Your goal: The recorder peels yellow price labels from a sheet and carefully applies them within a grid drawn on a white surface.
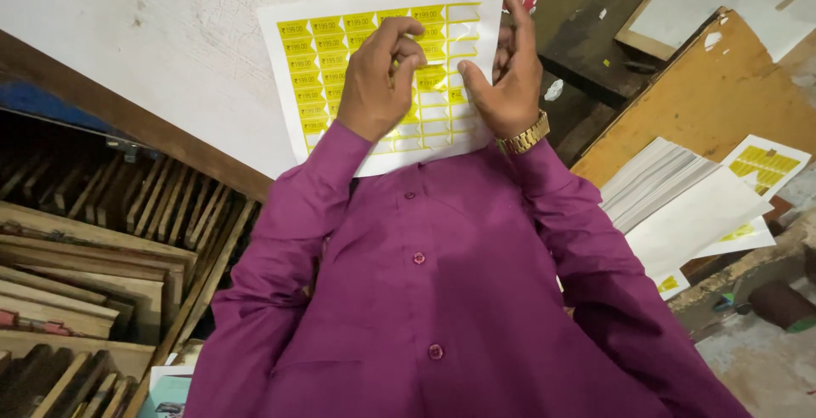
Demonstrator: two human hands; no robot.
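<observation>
I am holding a white sticker sheet (pixel 380 78) of small yellow rectangular labels against a pale tabletop (pixel 170 36).
My right hand (pixel 512 74), gold watch (pixel 524 138) at the wrist, is gripping the sheet's edge, thumb pressing on top; my left hand (pixel 378 78) is curling over it, fingertips pinching together on one yellow label (pixel 429 76). A paper stack (pixel 671 189) with more label sheets is lying to the right; wooden racks (pixel 93 257) are holding slats at left.
</observation>
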